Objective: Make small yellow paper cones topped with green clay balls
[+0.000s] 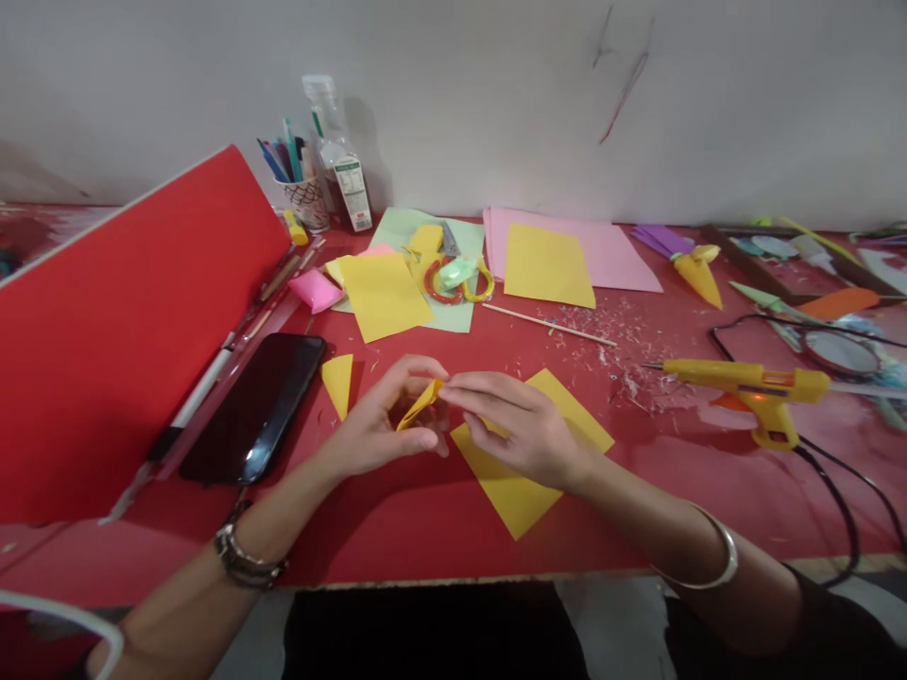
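Both hands meet over the red table [397, 515], pinching a small folded piece of yellow paper [419, 404]. My left hand [379, 425] curls around it from the left, thumb under and fingers over. My right hand [517, 423] grips its right end with the fingertips. Under the right hand lies a yellow paper square [521, 491]. A small yellow triangle offcut [339, 382] rests just left of the left hand.
A black phone [259, 406] and a large red sheet [120, 340] lie at left. A yellow glue gun [755, 385] with black cord stands at right. Yellow sheets [383, 295], pink paper [609, 253], bangles [457, 281], a pen cup [306, 198] and a bottle [344, 165] sit behind.
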`<state>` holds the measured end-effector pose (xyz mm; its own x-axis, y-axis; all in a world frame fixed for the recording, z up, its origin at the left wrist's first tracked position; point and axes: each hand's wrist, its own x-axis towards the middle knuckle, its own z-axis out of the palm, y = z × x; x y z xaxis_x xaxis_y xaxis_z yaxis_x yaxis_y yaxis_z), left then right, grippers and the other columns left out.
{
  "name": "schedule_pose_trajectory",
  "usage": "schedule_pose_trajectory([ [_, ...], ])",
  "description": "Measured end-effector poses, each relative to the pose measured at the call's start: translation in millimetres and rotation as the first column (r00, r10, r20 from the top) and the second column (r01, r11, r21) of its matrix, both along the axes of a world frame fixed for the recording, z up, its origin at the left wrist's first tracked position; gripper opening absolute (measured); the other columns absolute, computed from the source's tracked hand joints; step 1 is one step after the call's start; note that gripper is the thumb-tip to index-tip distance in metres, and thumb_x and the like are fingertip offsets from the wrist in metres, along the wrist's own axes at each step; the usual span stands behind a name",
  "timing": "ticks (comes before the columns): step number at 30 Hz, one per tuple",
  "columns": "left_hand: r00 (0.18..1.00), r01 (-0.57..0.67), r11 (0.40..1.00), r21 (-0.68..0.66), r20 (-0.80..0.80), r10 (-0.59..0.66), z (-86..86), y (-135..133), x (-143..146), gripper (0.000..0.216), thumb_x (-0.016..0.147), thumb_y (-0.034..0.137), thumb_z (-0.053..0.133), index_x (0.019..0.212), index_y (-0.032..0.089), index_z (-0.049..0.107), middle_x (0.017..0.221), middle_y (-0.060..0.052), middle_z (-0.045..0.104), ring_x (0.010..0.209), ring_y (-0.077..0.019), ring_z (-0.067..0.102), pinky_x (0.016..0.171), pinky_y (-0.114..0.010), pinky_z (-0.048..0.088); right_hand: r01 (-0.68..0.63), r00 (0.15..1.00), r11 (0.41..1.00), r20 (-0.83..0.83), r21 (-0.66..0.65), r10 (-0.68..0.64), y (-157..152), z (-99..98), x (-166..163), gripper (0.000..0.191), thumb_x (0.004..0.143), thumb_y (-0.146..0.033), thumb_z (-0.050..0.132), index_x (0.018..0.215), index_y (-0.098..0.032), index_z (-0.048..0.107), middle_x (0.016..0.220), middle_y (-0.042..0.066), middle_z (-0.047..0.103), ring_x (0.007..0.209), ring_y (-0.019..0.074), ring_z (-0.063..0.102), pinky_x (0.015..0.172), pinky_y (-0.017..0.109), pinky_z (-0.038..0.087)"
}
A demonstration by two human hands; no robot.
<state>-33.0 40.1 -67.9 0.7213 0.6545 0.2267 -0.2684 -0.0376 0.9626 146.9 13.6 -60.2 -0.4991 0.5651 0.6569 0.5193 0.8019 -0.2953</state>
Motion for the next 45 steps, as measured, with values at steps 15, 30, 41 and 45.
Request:
schedule_pose_trajectory([
  [15,0.931,-0.046,0.968,0.249,-0.339,0.132,0.5,-0.9,0.9,0.045,0.063,0.035,0.068,0.089,0.022,0.033,0.076,0.004,0.047,0.063,-0.011,0.051,0.057,-0.024,0.041,0.022,0.997,0.999,0.073,-0.032,-0.02,-2.9,0.1,-2.9,0.02,0.08,-0.011,0.042,0.096,-0.016,0.054,0.086,0.006,0.059,0.079,0.0131,0.055,0.069,0.027,0.05],
  [30,0.825,-0.016,0.93,0.368,-0.52,0.22,-0.5,-1.7,1.7,0.041,0.063,0.036,0.065,0.087,0.021,0.035,0.076,0.003,0.049,0.066,-0.0135,0.052,0.056,-0.024,0.041,0.002,0.999,0.953,0.047,-0.303,0.013,-6.6,1.1,-7.9,0.012,0.077,-0.016,0.046,0.085,-0.017,0.055,0.088,0.007,0.05,0.081,0.0146,0.051,0.068,0.028,0.048],
  [41,0.877,0.149,0.914,0.377,-0.477,0.053,1.4,-5.3,4.0,0.033,0.068,0.015,0.049,0.096,0.019,0.033,0.084,-0.001,0.052,0.073,-0.014,0.054,0.061,-0.025,0.043,-0.055,0.996,0.928,0.044,-0.369,0.077,-6.9,-1.5,-8.2,0.02,0.083,-0.026,0.045,0.075,-0.016,0.061,0.076,0.001,0.036,0.067,0.0102,0.042,0.056,0.022,0.042],
  [45,0.925,0.132,0.934,0.332,-0.381,0.005,1.7,-3.8,2.8,0.031,0.069,0.015,0.045,0.097,0.019,0.033,0.088,-0.002,0.052,0.077,-0.0147,0.053,0.064,-0.026,0.044,-0.099,0.994,0.941,0.002,-0.323,0.105,-5.6,-1.9,-6.1,0.017,0.082,-0.018,0.043,0.075,-0.016,0.059,0.081,0.003,0.04,0.07,0.0103,0.043,0.058,0.022,0.043],
])
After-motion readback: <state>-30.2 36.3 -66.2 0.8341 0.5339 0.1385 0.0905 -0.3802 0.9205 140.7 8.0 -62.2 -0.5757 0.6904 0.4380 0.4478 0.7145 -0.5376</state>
